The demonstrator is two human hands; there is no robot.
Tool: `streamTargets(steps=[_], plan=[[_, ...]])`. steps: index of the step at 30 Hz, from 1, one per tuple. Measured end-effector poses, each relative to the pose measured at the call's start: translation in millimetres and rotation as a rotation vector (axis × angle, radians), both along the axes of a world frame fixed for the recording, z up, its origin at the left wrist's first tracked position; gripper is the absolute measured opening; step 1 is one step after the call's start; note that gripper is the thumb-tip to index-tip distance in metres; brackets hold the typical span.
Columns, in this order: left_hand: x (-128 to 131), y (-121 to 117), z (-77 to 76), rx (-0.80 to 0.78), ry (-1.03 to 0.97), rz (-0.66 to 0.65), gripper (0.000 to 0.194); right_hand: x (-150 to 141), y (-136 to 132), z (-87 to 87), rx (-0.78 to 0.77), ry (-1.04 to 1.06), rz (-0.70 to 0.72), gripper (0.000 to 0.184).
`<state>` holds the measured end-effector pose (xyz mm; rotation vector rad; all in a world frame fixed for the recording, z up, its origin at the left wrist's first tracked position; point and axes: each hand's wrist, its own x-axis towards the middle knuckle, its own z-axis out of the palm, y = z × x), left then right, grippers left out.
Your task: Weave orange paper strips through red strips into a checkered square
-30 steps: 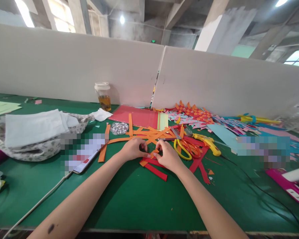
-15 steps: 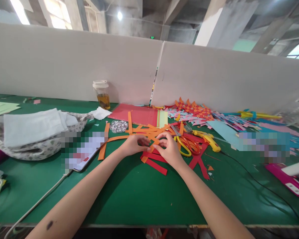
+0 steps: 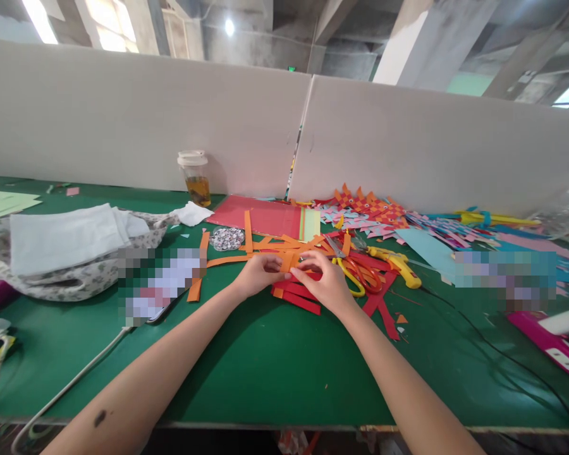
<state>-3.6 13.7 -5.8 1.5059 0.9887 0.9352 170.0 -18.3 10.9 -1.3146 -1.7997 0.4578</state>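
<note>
My left hand (image 3: pixel 258 273) and my right hand (image 3: pixel 323 280) meet over a pile of orange paper strips (image 3: pixel 270 248) and red paper strips (image 3: pixel 298 297) on the green table (image 3: pixel 265 366). Both hands are closed in a pinch on a short orange strip (image 3: pixel 289 264) between them. Fingertips of the two hands nearly touch. Just right of my right hand lie yellow-handled scissors (image 3: pixel 348 278).
A yellow glue gun (image 3: pixel 396 265) lies right of the scissors. Woven paper pieces (image 3: pixel 370 212) pile by the white divider. A red sheet (image 3: pixel 265 218), a dish of googly eyes (image 3: pixel 226 238), a jar (image 3: pixel 195 179), a cloth bag (image 3: pixel 71 253) and a phone with cable (image 3: pixel 156 297) sit left.
Both hands have shifted slightly away from me on the table. The right hand's fingers have closed down onto the orange strip beside the left hand's fingertips.
</note>
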Motion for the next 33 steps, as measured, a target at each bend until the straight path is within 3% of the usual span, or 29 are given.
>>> streamTargets(steps=[4,14,20,25,29,33], plan=[[-0.2,-0.8,3.1,0.015,-0.036,0.009,0.031,4.6,-1.2,1.6,-0.050,-0.137,-0.012,0.026],[0.8,-2.7,2.6,0.002,-0.077,-0.001,0.035,5.0,-4.6,11.6,-0.218,-0.090,0.032,0.028],[5.5,-8.4,4.2,0.004,-0.098,-0.032,0.033,3.4,-3.6,8.2,-0.262,-0.110,0.148,0.021],[8.1,-8.5,6.7,0.059,-0.052,0.072,0.033,4.6,0.3,6.7,-0.161,-0.064,0.000,0.025],[10.3,-9.4,6.3,-0.075,-0.132,0.068,0.038,3.9,2.1,4.5,-0.093,0.058,-0.106,0.021],[10.3,-9.6,4.5,-0.193,-0.230,0.011,0.039,3.1,0.8,3.2,-0.161,0.099,-0.051,0.027]])
